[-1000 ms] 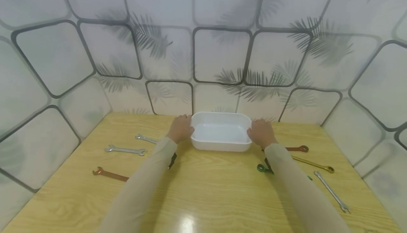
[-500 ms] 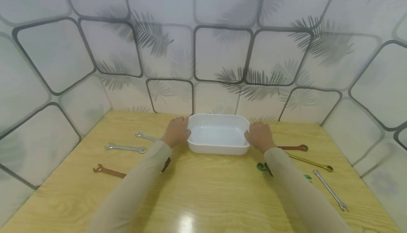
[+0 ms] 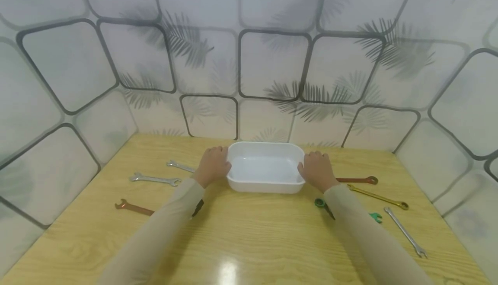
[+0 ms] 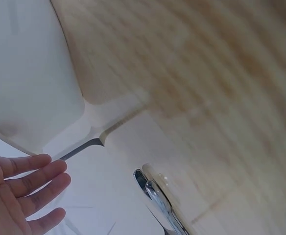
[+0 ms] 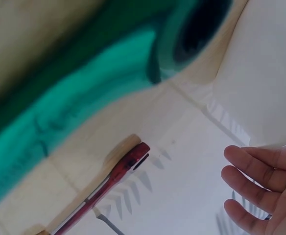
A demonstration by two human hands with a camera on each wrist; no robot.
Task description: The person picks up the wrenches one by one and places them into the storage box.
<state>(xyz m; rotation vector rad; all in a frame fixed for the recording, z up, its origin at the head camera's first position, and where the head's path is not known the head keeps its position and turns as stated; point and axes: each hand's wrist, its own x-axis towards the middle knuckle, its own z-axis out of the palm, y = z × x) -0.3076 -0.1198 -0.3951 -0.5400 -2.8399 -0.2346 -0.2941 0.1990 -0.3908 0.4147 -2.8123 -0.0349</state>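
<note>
A white rectangular dish with rounded corners sits between both hands on the wooden table. At its left end, my left hand grips the rim, thumb over the edge. The right hand holds the opposite end in the same way. Seen from the left wrist, the fingers lie against the dish's outer side near the rim. In the right wrist view, fingers reach the dish's rim from outside. The dish's inside shows nothing lying in it.
Left of the dish lie two silver wrenches and a copper-coloured wrench, partly behind the sleeve. On the right are a red wrench, a gold wrench, a silver wrench and a green wrench under the forearm. A patterned wall stands behind.
Both hands have drawn the dish a little nearer to me and slightly left. The wrenches lie where they were; more of the gold and green ones now shows.
</note>
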